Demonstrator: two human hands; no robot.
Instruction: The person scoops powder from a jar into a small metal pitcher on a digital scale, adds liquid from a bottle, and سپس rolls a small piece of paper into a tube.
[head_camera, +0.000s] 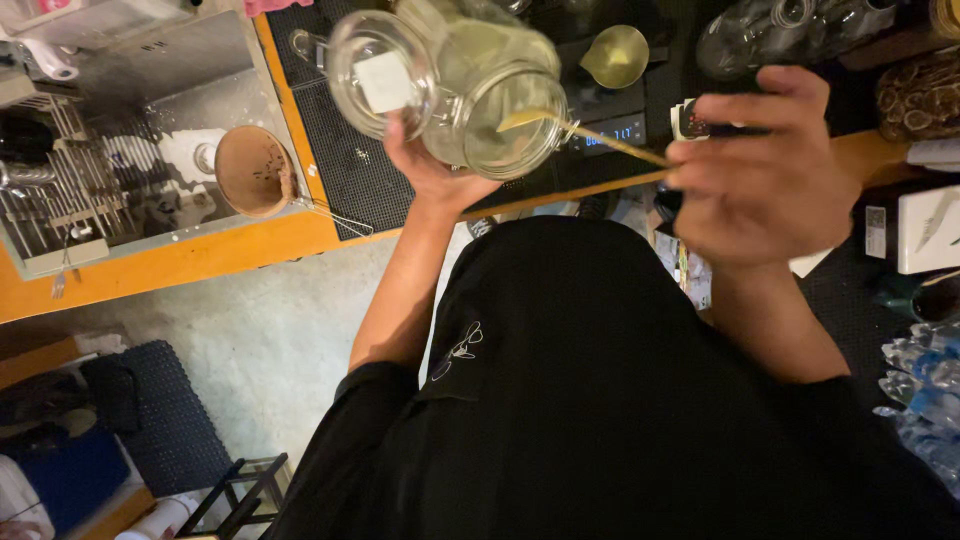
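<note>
My left hand (425, 165) grips a clear glass jar (490, 90) from below and tilts it toward me, its hinged glass lid (380, 75) hanging open at the left. Pale yellowish contents show inside the jar. My right hand (765, 165) pinches the handle of a long thin gold spoon (590, 132), whose bowl reaches into the jar's mouth. Both hands hover over a black mat (360, 150) on the orange counter (200, 255). A black digital scale (610, 125) with a lit display sits just behind the spoon.
A steel sink (150, 150) with a drying rack and a brown funnel-shaped dripper (250, 170) lies at left. A small metal pitcher (615, 55) stands behind the scale. Glassware (790, 35) sits at upper right, white boxes (925, 230) and plastic bottles (925, 400) at right. A dark floor mat (160, 420) lies below.
</note>
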